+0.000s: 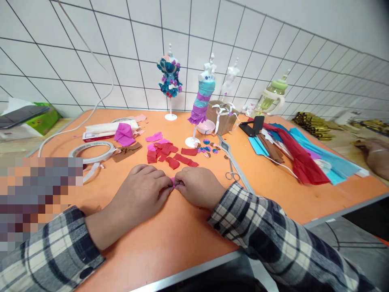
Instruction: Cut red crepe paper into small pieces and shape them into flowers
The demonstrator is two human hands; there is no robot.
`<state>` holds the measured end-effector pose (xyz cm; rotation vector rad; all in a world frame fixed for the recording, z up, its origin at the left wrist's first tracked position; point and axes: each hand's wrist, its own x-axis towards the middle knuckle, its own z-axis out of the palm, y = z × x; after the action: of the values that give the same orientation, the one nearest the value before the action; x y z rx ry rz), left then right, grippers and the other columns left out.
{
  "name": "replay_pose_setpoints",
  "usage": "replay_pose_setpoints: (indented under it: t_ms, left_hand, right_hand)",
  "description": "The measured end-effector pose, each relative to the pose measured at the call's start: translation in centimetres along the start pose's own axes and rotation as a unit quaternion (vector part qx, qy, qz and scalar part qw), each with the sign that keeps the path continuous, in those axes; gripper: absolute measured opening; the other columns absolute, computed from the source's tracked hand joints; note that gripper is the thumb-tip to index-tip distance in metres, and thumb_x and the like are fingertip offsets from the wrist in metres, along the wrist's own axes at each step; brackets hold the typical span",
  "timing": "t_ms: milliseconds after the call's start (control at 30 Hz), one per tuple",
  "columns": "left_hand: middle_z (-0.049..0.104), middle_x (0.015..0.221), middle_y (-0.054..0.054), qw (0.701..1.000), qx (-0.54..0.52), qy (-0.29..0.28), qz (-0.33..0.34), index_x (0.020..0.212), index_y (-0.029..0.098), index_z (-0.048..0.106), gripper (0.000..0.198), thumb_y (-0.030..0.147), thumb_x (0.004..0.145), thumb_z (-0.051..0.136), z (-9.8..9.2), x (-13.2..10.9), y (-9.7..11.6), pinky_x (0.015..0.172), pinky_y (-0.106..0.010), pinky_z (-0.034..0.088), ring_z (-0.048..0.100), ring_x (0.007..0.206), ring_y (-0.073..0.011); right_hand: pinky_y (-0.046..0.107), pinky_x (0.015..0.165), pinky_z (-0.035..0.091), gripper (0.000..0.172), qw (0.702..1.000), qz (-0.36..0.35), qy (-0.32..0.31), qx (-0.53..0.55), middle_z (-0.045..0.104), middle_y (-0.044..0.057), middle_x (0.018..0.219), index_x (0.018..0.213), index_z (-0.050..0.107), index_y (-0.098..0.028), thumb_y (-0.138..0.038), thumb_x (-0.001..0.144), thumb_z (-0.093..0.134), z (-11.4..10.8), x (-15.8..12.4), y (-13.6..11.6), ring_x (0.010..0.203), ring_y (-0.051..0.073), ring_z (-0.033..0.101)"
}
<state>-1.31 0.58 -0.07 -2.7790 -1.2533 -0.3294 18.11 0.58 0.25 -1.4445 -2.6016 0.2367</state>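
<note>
My left hand (145, 188) and my right hand (197, 185) meet low over the orange table (170, 251). Both are closed, with fingertips pinching a small piece of magenta crepe paper (173, 183); most of it is hidden by the fingers. Just beyond the hands lie several red crepe paper pieces (189, 151), with magenta scraps (154, 137) behind them. Small paper flowers (206, 149) in blue, purple and peach are scattered to the right. A small dress-form mannequin (204, 95) wrapped in light blue and purple paper stands behind the flowers.
Small scissors (232, 175) lie right of my hands, a tape roll (91, 152) to the left. Two more mannequins (170, 77) stand at the back, near a brown box (224, 121). Coloured paper sheets (304, 156), a black stand (253, 126) and a bottle (272, 97) are at right.
</note>
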Motion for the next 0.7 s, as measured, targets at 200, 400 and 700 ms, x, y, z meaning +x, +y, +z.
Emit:
replay_pose_setpoints:
  t_ms: [200,400,700]
  left_hand:
    - [0.078,0.086,-0.004,1.0,-0.003,-0.001,0.003,0.091,0.025,0.076,0.025,0.032,0.095,0.052,0.16,-0.05,-0.02,0.086,-0.044,0.041,0.068,0.086,-0.0261]
    - [0.077,0.085,-0.003,1.0,-0.001,-0.003,0.004,0.088,0.024,0.075,0.023,0.03,0.094,0.053,0.05,-0.16,0.08,0.086,-0.045,0.041,0.068,0.086,-0.0257]
    - [0.077,0.082,-0.003,1.0,0.001,0.002,0.003,0.083,0.024,0.073,0.023,0.03,0.093,0.053,-0.13,0.04,0.19,0.087,-0.045,0.04,0.068,0.085,-0.0256]
  right_hand:
    - [0.028,0.062,0.035,0.017,0.999,0.005,0.002,0.035,0.072,0.002,0.091,0.095,0.07,-0.022,-0.031,0.096,0.055,0.05,0.03,0.0,0.081,0.016,0.062]
    - [0.027,0.064,0.037,0.019,1.0,0.008,-0.01,0.028,0.073,0.004,0.092,0.095,0.071,-0.021,-0.031,0.096,0.054,0.17,0.14,0.03,0.083,0.018,0.063]
    - [0.028,0.069,0.041,0.02,1.0,0.002,0.001,0.02,0.072,0.006,0.097,0.096,0.073,-0.021,-0.03,0.096,0.055,-0.09,-0.06,-0.02,0.086,0.018,0.063]
